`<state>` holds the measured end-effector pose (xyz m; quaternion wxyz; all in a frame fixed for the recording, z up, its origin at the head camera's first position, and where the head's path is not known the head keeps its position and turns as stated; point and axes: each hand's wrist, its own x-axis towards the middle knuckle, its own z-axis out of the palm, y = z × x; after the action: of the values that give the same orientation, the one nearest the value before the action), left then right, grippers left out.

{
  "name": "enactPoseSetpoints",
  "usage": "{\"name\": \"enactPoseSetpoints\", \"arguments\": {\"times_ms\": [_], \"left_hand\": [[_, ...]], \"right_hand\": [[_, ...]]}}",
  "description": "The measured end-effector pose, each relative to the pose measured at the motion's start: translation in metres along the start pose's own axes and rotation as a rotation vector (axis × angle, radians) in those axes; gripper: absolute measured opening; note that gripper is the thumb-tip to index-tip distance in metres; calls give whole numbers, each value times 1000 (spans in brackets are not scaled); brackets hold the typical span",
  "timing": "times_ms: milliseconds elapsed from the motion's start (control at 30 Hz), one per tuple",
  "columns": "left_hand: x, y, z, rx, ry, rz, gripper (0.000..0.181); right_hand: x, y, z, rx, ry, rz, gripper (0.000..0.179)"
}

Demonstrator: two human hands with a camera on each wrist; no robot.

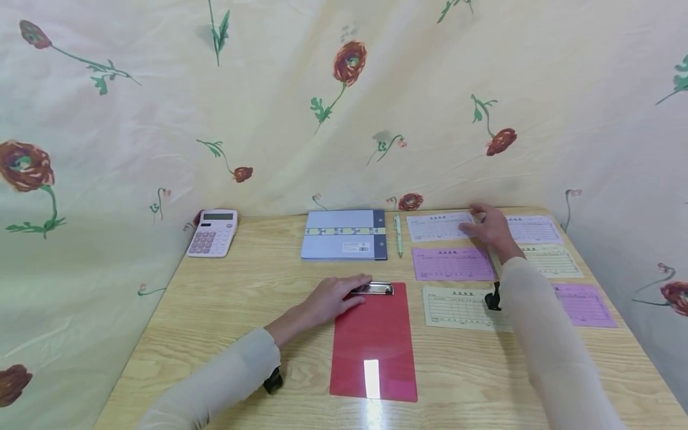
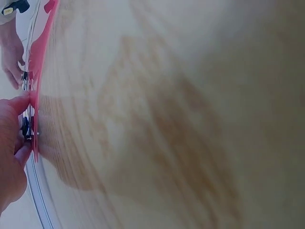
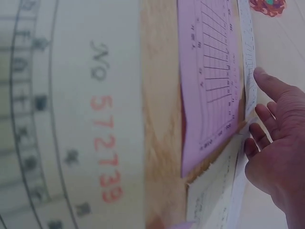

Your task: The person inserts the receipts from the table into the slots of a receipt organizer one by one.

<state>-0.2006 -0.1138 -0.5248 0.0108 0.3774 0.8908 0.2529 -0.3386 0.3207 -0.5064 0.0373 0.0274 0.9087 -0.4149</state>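
A red clipboard (image 1: 373, 346) lies on the wooden table with its metal clip (image 1: 376, 288) at the far end. My left hand (image 1: 335, 298) holds it by the clip's left end, thumb over the red board and fingers at the far edge; the left wrist view shows the clipboard (image 2: 39, 57) edge-on. At the back right, my right hand (image 1: 490, 230) reaches over the right end of a white printed form (image 1: 438, 227). Its thumb and fingers are spread, fingertips right at the paper in the right wrist view.
Left of that hand's sleeve are purple (image 1: 454, 264) and pale green (image 1: 457, 307) forms; on its right lie white (image 1: 534, 229), pale green (image 1: 553, 261) and purple (image 1: 586, 306) ones. A pen (image 1: 398, 236), a blue notebook (image 1: 344, 245) and a calculator (image 1: 212, 233) sit along the back edge.
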Motion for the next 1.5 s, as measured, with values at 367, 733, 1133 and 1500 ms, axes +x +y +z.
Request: {"name": "enactPoseSetpoints", "arguments": {"times_ms": [367, 733, 1133, 1500], "left_hand": [[1, -1, 2, 11, -6, -6, 54], [1, -1, 0, 14, -1, -7, 54], [1, 1, -2, -2, -15, -21, 54], [3, 0, -2, 20, 2, -9, 46]], "right_hand": [[2, 1, 9, 42, 79, 23, 65], [5, 0, 12, 29, 131, 4, 56], [2, 2, 13, 68, 171, 61, 55], [5, 0, 10, 167, 224, 141, 55]]}}
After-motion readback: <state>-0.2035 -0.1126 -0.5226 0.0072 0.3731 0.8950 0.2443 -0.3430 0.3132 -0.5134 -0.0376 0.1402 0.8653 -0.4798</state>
